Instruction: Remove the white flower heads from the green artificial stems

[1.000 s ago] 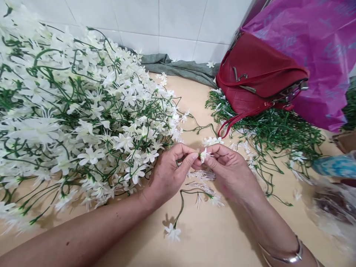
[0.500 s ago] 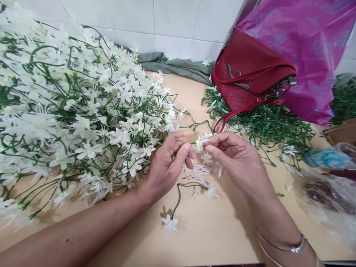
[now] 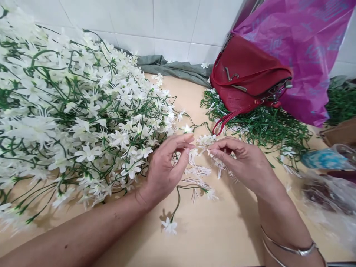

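My left hand is beside the heap of white artificial flowers, its thumb and fingers curled close together. Whatever is between its fingertips, if anything, is too hidden to name. Opposite it, my right hand pinches a thin white stamen piece between thumb and forefinger. White blossoms lie just beyond the fingertips. Below the hands, loose white stamens are scattered on the table. Nearer to me is a green stem with a white flower at its end.
A red handbag rests on a pile of green stems at the back right, against a purple plastic bag. Grey cloth runs along the tiled wall. A blue-and-white cup and clear plastic bag are on the right.
The flower and green stem between my fingertips no longer show there. My right fingers have lowered slightly and now pinch a white stamen piece. The left fingers have shifted a little.
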Tool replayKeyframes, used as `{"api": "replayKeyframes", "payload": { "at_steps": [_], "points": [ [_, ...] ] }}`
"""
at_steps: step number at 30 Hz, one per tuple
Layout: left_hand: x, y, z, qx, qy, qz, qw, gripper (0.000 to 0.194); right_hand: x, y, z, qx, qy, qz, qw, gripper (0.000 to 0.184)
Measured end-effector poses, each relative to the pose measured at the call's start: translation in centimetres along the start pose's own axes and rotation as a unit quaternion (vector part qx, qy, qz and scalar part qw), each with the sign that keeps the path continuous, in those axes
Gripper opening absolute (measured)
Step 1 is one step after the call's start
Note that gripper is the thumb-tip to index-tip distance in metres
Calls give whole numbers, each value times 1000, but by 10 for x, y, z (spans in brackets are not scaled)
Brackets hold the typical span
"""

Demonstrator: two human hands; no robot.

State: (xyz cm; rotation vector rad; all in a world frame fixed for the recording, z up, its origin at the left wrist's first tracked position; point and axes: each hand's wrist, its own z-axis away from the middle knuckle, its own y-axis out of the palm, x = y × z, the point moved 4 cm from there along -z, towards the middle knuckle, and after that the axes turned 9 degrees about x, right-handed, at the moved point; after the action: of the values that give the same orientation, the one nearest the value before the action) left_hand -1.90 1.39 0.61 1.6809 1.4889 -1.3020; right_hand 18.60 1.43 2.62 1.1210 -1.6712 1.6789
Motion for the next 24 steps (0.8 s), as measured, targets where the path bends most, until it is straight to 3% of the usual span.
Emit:
{"api": "replayKeyframes", "payload": {
  "at_steps": [6,10,17,19,24],
  "points": [
    [-6,4,-3,65,51,-60,995,21,10,22,1,60,48,-232,970,19],
    [-2,2,-3,45,9,-38,998,8,8,24,-1,35,55,-258,964,25],
    [8,-2,-1,-20,-82,52,995,5,-4,8,-2,-37,-4,-66,997,6],
    [10,-2,-1,-23,-91,72,993,6,-4,11,-2,-25,-37,12,999,4],
    [16,0,-1,-18,-109,115,987,7,-3,23,-3,51,-112,171,978,21]
  ]
}}
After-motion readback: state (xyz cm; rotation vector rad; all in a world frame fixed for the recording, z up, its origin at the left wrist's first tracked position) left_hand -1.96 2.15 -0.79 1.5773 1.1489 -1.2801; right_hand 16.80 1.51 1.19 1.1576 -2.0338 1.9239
